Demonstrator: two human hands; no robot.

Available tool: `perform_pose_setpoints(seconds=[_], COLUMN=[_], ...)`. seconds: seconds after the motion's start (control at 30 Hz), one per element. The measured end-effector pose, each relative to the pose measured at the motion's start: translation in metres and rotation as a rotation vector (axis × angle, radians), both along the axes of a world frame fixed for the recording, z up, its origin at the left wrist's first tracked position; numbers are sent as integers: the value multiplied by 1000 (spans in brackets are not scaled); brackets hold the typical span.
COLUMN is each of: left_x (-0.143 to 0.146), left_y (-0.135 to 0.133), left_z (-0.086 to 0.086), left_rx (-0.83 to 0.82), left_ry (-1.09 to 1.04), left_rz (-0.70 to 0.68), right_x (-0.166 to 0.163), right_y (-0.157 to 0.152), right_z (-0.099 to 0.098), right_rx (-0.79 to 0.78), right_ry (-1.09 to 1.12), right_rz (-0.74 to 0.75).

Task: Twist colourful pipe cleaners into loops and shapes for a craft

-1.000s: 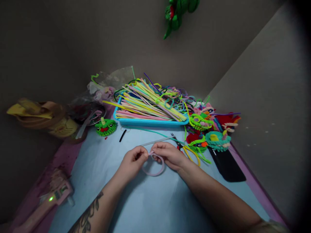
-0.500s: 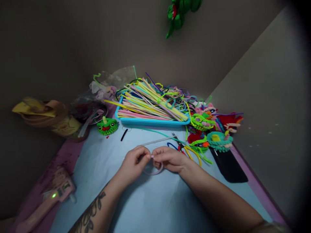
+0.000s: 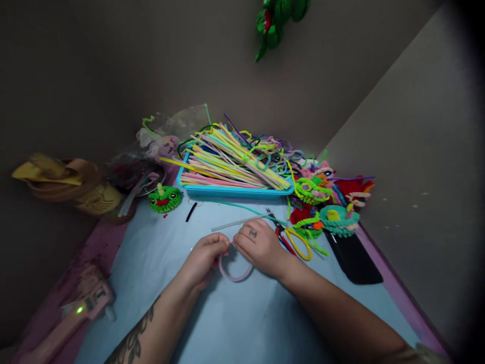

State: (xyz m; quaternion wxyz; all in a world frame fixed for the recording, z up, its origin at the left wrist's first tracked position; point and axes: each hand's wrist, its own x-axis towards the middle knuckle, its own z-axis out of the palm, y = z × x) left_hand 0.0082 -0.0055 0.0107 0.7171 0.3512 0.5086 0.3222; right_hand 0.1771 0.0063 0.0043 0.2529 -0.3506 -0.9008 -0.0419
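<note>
Both my hands meet over the light blue mat (image 3: 235, 313) near its middle. My left hand (image 3: 204, 258) and my right hand (image 3: 259, 245) each pinch an end of a pale pink pipe cleaner (image 3: 233, 275), which curves into a loop hanging toward me between them. The pinched ends touch at the top of the loop. A pale straight stick (image 3: 238, 222) lies on the mat just beyond my fingers.
A blue tray (image 3: 235, 189) of coloured pipe cleaners stands at the back. Finished fuzzy figures (image 3: 333, 217), scissors with coloured handles (image 3: 291, 237) and a black phone (image 3: 354, 258) lie to the right. A green fuzzy figure (image 3: 164, 198) and a pink glue gun (image 3: 76, 313) are on the left.
My right hand has turned so its back faces up, and the pink loop between my hands has been drawn a little tighter and shifted slightly left.
</note>
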Motion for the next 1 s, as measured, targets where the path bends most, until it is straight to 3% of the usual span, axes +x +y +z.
perform_pose_setpoints(seconds=[0.1, 0.17, 0.23, 0.37, 0.43, 0.5, 0.57, 0.67, 0.8, 0.87, 1.0], left_x=[1, 1, 0, -3, -5, -6, -6, -5, -4, -4, -5], left_y=[-1, 0, 0, 2, 3, 3, 3, 2, 1, 1, 2], left_z=[-1, -1, 0, -1, -3, -4, -4, -1, 3, 4, 1], left_rx=[-72, -28, 67, 262, 346, 403, 419, 374, 262, 168, -51], left_ry=[-67, -42, 10, 98, 150, 193, 219, 213, 123, 48, -137], left_rz=[-6, 4, 24, 17, -21, -58, -76, -58, -5, 12, 17], right_x=[-1, -2, -3, -2, -1, 0, 1, 0, -4, -6, -3], right_y=[-1, 0, 2, 8, 10, 10, 10, 10, 9, 7, 2], right_z=[0, 2, 3, 0, -3, -6, -7, -7, -5, -2, 5], right_rx=[23, -109, -387, -1193, -1507, -1688, -1756, -1673, -1421, -1190, -516], right_ry=[-12, 97, 295, 740, 919, 1043, 1108, 1136, 1057, 948, 600], right_rz=[-9, -34, -72, -123, -125, -122, -116, -96, -83, -89, 17])
